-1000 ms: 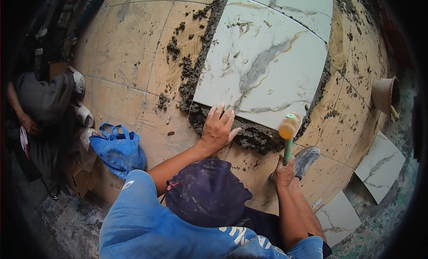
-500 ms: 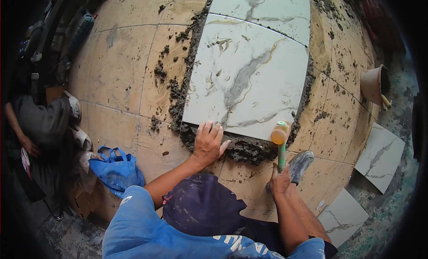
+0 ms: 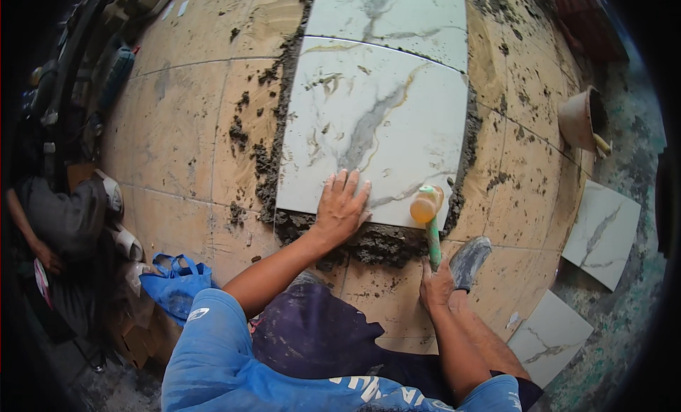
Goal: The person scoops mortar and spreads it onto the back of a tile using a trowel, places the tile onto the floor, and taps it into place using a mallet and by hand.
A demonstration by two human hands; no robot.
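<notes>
A large white marble-patterned tile lies on a bed of dark wet mortar, which shows along its near and side edges. My left hand rests on the tile's near edge with its fingers stretched out. By its green handle my right hand grips a mallet; the yellowish head is over the tile's near right corner. Whether the head touches the tile I cannot tell. Beyond a thin joint lies a second marble-patterned tile.
Mortar crumbs dot the tan tiled floor. To the right are a bucket and two loose marble-patterned tiles. A blue bag stands at the left, near a seated person. My shoe is beside the mallet.
My left hand has slid further onto the tile from its near edge. The mallet stays by the near right corner in my right hand. The whole view has shifted slightly.
</notes>
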